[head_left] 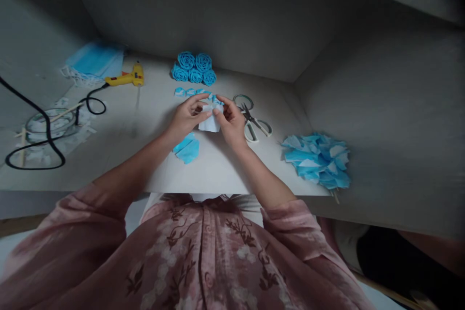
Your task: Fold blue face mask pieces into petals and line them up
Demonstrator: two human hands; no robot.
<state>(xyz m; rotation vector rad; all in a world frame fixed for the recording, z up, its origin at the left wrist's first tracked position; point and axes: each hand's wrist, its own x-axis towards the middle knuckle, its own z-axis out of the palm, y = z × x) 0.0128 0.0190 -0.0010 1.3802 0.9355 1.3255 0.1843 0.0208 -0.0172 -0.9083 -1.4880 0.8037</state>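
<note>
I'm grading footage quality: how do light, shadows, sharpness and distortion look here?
Head view: dim, uneven light, upper right corner nearly black; head view: soft shadow on the tabletop beside the left hand; head view: wide-angle stretching of the left sleeve, detail on the white piece soft.

No legible words, numbers or signs, seemingly, in this blur

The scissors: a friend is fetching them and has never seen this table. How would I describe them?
On the pale table, find the person's right hand. Just to its right lie the scissors, dark blades pointing away from the person. Unlike the thin ring by their blades and the ruffled blue bundle farther right, they have two off-white loop handles.
</note>
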